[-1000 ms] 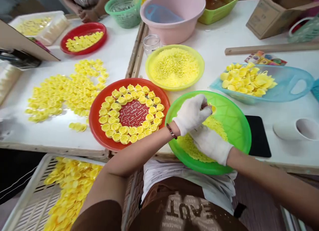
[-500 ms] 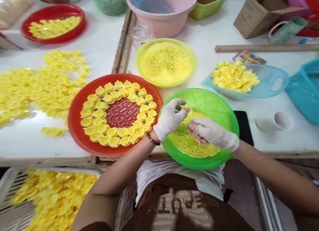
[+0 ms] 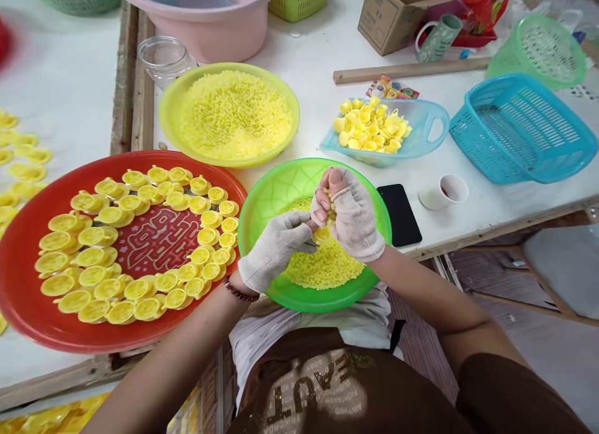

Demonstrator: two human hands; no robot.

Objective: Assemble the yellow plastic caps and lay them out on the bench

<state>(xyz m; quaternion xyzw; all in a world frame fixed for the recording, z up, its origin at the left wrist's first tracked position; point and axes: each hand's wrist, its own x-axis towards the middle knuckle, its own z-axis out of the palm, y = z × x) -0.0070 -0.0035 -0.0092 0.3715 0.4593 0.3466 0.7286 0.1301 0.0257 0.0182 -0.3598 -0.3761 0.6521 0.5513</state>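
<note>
Both my hands wear white gloves and meet over the green plate point(image 3: 276, 191), which carries a heap of small yellow pellets point(image 3: 327, 269). My left hand point(image 3: 276, 247) pinches a small yellow cup point(image 3: 322, 234) at its fingertips. My right hand point(image 3: 353, 219) is cupped, palm up, with a handful of the yellow pellets point(image 3: 331, 211) in it, right against the cup. To the left sits the red tray point(image 3: 28, 297) with several yellow cups point(image 3: 116, 216) set in rings around its patterned centre.
A yellow bowl point(image 3: 171, 106) of pellets stands behind the green plate. Light blue scoop tray point(image 3: 423, 125) with yellow pieces, black phone point(image 3: 400, 214), white paper cup point(image 3: 442, 192) and blue basket point(image 3: 519, 128) lie to the right. Pink basin point(image 3: 210, 28), glass jar point(image 3: 163, 57), cardboard box point(image 3: 388, 16) at back.
The view has swung right and closer. My right hand has turned palm up with pellets and risen to meet my left hand, which now holds a cup against it.
</note>
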